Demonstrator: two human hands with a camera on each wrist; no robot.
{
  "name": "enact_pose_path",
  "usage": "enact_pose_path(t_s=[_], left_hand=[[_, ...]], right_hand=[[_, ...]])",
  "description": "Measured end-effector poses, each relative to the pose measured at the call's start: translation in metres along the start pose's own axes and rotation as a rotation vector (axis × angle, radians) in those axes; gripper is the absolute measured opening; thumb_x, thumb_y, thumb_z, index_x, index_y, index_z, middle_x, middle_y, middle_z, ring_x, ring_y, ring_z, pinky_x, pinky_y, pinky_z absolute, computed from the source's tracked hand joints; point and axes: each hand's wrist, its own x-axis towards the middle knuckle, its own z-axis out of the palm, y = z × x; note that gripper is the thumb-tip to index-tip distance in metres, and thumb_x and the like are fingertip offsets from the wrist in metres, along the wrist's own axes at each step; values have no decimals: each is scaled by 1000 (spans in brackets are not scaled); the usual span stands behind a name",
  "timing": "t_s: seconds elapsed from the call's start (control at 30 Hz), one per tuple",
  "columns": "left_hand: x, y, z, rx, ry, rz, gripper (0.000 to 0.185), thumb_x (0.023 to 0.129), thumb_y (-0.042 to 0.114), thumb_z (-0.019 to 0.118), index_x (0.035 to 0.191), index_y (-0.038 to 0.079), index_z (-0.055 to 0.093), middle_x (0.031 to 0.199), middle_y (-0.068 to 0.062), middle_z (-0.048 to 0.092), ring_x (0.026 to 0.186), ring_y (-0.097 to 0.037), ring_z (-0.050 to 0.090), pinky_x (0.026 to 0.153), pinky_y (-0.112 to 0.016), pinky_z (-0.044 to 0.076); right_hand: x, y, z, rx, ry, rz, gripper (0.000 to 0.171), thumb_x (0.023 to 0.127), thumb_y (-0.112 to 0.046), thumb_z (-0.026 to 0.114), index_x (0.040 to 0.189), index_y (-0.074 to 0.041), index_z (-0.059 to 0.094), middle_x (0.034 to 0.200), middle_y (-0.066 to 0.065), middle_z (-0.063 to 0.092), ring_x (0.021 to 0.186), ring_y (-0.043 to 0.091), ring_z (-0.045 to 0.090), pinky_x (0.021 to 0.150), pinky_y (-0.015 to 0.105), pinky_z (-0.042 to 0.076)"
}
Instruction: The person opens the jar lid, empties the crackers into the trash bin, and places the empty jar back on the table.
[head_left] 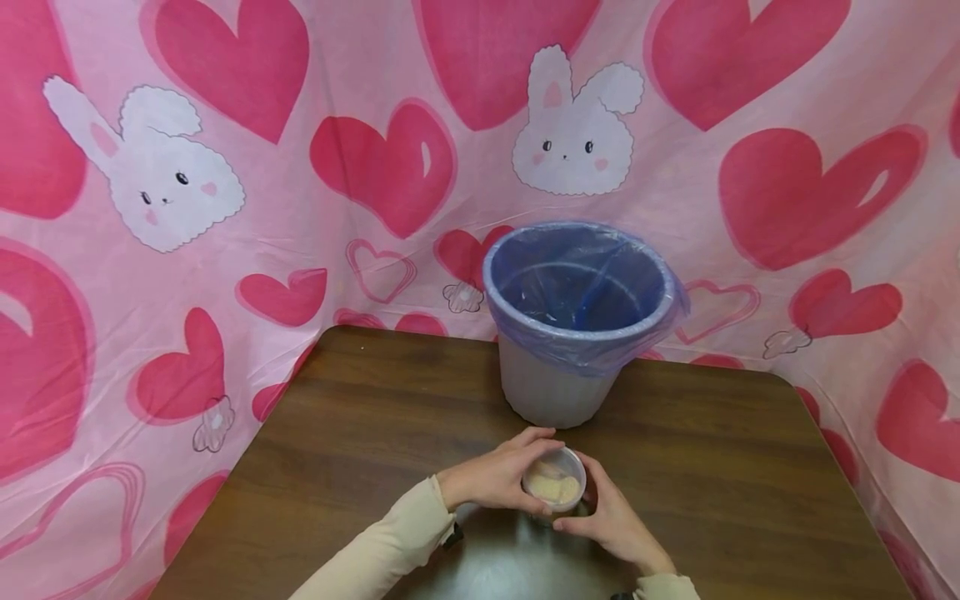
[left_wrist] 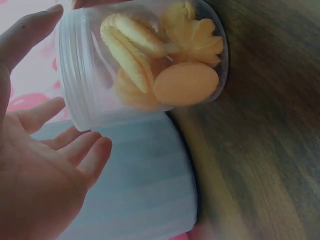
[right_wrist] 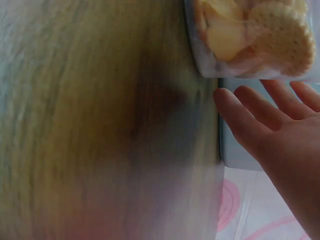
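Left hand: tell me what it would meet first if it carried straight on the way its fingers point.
Probably the clear cookie jar: the left hand already cups its side, fingers aimed at its wall. Contact is unclear.
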Motion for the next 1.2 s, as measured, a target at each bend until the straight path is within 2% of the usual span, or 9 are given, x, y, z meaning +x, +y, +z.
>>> enact_pose_path(t_s=[0.4, 0.57, 0.87, 1.2], left_hand=[[6, 2, 6, -2, 14, 35, 92, 72, 40, 84, 146, 16, 36, 149, -10, 31, 135, -20, 39, 108, -27, 39], [6, 3, 6, 17, 13, 26, 92, 71, 38, 85, 146, 16, 36, 148, -11, 32, 135, -20, 39, 107, -27, 39], [6, 3, 6, 40, 11, 12, 89, 72, 40, 84, 145, 14, 39, 145, -7, 39, 132, -17, 42, 107, -26, 39], [6, 1, 7, 38, 44, 21, 91, 71, 37, 85, 145, 12, 38, 142, -4, 43, 129, -12, 44, 107, -24, 39]], right_hand=[[2, -1, 7, -52, 87, 5, 90, 68, -20, 87, 142, -23, 37, 141, 7, 47, 123, 22, 48, 96, 21, 41], [2, -1, 7, -67, 92, -5, 89, 69, -21, 87, 143, -23, 37, 140, 8, 48, 122, 25, 48, 95, 23, 41], [3, 2, 10, -64, 102, -43, 88, 69, -21, 87, 143, -20, 38, 141, 7, 49, 122, 21, 50, 96, 23, 43], [4, 2, 11, -76, 111, -10, 90, 69, -24, 86, 144, -21, 36, 144, 5, 47, 127, 23, 48, 99, 20, 41]])
